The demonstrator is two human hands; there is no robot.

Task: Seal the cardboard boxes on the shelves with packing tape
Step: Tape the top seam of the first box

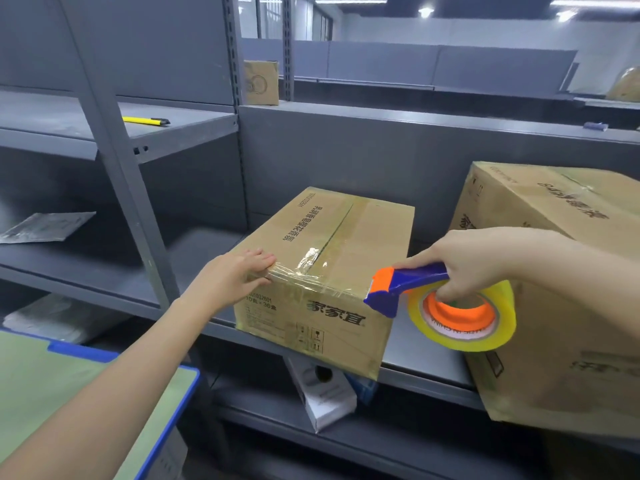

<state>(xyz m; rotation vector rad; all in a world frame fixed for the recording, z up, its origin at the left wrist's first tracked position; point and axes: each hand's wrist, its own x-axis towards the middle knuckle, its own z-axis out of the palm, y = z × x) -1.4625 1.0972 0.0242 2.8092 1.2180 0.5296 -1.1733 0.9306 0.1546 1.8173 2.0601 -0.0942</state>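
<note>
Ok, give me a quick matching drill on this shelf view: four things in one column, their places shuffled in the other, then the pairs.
Things:
1. yellow-and-black utility knife
2. blue-and-orange tape dispenser
3. taped brown cardboard box
4. white carton

Places:
A. gripped by the right hand
B. lower shelf, tilted, below the cardboard box
C. upper left shelf, lying flat
D. middle shelf, with the left hand pressing its near corner

Pairs: 1-C, 2-A, 3-D, 4-B

家家宜 on cardboard box (329,271) front, "IN CHINA" on tape roll (450,330) core
</note>
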